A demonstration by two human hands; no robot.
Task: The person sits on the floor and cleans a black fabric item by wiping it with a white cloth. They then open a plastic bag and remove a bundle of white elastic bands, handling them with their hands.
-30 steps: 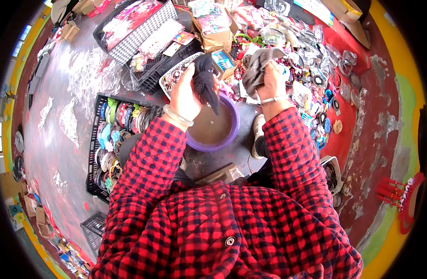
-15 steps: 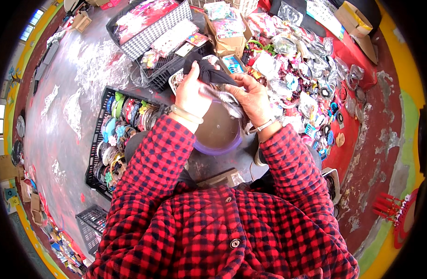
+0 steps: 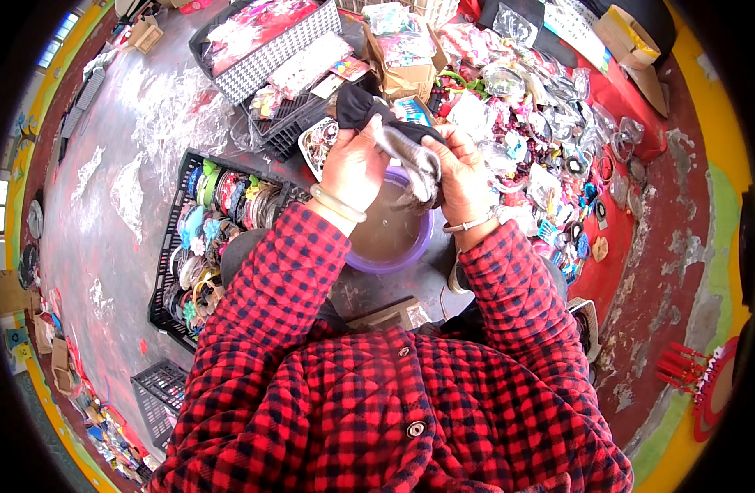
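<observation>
A piece of black and grey cloth [image 3: 363,108] is stretched between my two hands; its exact kind is unclear. Its pale grey, fuzzy-looking side [image 3: 417,156] faces up and hangs down near my right hand. My left hand [image 3: 354,168] pinches the left part, thumb on top. On the other side my right hand [image 3: 464,177] grips the edge between thumb and fingers. Below the cloth stands a purple basin [image 3: 383,267] with murky brownish water [image 3: 382,234] in it. Just beyond my left hand is a white basket [image 3: 314,148] of small items, partly hidden.
To the left, a black crate [image 3: 165,316] holds many colourful headbands. Ahead are stacked crates [image 3: 275,53] and an open cardboard box [image 3: 406,78] of packets. A heap of packaged hair accessories [image 3: 529,131] spreads over red cloth [image 3: 620,246] on the right.
My left hand has moved slightly right and down. The cloth has been turned and spread, so its grey side shows more. My right hand has tilted more upright.
</observation>
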